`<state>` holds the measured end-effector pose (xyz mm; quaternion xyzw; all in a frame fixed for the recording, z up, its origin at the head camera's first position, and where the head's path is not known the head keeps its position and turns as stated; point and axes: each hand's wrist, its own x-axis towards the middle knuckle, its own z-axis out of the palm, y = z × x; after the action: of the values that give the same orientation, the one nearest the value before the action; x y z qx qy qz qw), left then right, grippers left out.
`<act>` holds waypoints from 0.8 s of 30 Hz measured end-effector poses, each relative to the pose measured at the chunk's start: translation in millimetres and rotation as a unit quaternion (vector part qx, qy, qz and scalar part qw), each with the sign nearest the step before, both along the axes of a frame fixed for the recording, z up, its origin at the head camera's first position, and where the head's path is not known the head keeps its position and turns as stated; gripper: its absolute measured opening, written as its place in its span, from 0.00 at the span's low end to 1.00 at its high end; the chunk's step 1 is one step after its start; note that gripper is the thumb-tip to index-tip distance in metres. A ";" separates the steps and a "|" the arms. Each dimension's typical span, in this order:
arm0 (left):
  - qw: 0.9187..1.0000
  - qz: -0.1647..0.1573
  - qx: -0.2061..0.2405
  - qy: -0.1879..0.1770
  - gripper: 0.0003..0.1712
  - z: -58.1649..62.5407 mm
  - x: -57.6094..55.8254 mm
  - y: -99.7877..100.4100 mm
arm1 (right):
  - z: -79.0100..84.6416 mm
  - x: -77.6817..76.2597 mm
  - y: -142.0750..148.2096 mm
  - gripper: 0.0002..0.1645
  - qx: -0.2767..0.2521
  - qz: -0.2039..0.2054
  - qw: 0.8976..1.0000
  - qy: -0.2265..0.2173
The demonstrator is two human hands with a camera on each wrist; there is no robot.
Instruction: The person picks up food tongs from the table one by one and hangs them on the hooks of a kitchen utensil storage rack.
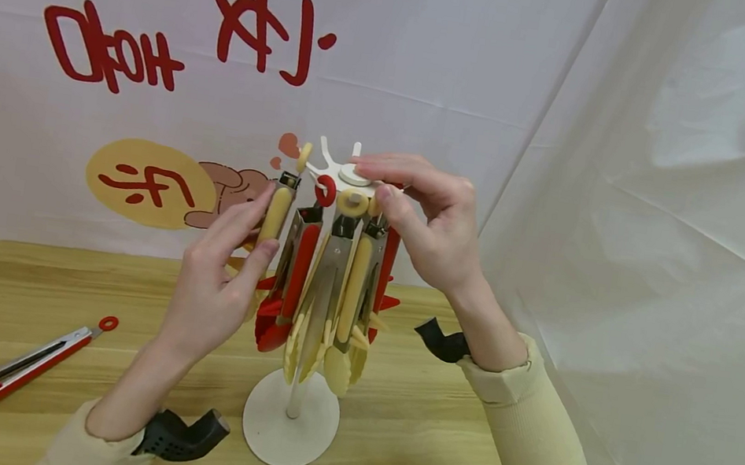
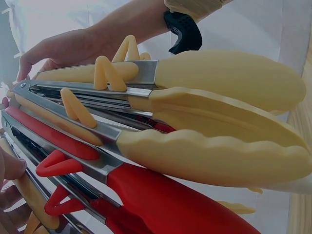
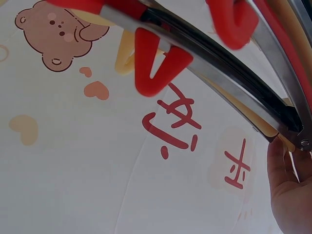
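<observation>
A white rotating utensil stand [image 1: 288,443] carries several tongs on hooks around its top. My left hand [image 1: 219,275] pinches the yellow-handled tongs [image 1: 277,215] at the stand's left side, their yellow ring close to a hook; whether the ring is on it I cannot tell. My right hand [image 1: 435,217] holds the stand's top, fingers over the hub [image 1: 355,174] and thumb by the rings below. Red tongs [image 1: 300,262] hang between the hands, red tips down. Beside them are yellow tongs [image 2: 214,156], large in the left wrist view, heads pointing away from the hooks.
Another pair of red tongs [image 1: 10,372] lies on the wooden table [image 1: 182,365] at the left, its jaws toward the near edge. Behind the table hangs a white cloth [image 1: 427,49] with red lettering and a bear drawing [image 3: 61,34]. White fabric [image 1: 696,270] borders the right side.
</observation>
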<state>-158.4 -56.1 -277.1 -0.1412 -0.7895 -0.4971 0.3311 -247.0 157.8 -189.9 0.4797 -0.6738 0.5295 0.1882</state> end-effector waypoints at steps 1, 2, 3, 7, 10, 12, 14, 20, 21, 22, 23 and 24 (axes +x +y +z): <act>1.000 -0.001 -0.001 0.000 0.35 -0.2 -0.1 0.0 | 0.0 0.1 0.0 0.21 0.000 0.000 1.000 -0.001; 1.000 -0.002 -0.001 0.000 0.36 -0.3 -0.2 0.1 | 0.0 0.2 0.1 0.21 0.000 -0.001 1.000 -0.001; 1.000 -0.003 -0.001 0.000 0.36 -0.4 -0.3 0.2 | -0.2 0.0 0.2 0.21 0.000 -0.002 1.000 -0.002; 1.000 -0.006 -0.002 -0.001 0.36 -0.6 -0.4 0.4 | -0.8 -0.4 0.5 0.20 -0.001 -0.003 1.000 -0.004; 1.000 -0.007 -0.001 -0.002 0.37 -0.6 -0.4 0.6 | -0.6 -0.4 0.3 0.20 -0.001 -0.003 1.000 -0.003; 1.000 -0.007 -0.002 -0.003 0.37 -0.8 -0.5 0.5 | -0.2 -0.2 -0.1 0.20 -0.001 -0.001 1.000 -0.002; 1.000 -0.007 -0.003 -0.006 0.36 -1.0 -0.4 0.5 | -0.3 -0.4 -0.3 0.20 -0.002 -0.001 1.000 -0.001; 1.000 -0.010 -0.005 -0.018 0.36 -0.7 0.3 0.9 | -0.1 -0.4 -0.7 0.20 -0.004 -0.003 1.000 0.001; 1.000 -0.011 -0.005 -0.020 0.36 -0.6 0.3 1.0 | 0.1 -0.2 -0.8 0.20 -0.005 -0.003 1.000 0.001; 1.000 -0.012 -0.005 -0.022 0.36 -0.6 0.3 1.0 | 0.3 0.1 -0.9 0.20 -0.005 -0.003 1.000 0.002; 1.000 -0.013 -0.004 -0.024 0.36 -0.6 0.3 1.0 | 0.0 -0.3 -0.8 0.20 -0.005 -0.004 1.000 0.001; 1.000 -0.013 -0.003 -0.025 0.36 -0.6 0.3 1.0 | -0.2 -0.6 -0.8 0.20 -0.005 -0.004 1.000 0.001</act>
<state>-158.2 -55.1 -277.7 -0.1403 -0.7970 -0.5026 0.3041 -247.6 157.1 -190.1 0.4764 -0.6729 0.5319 0.1931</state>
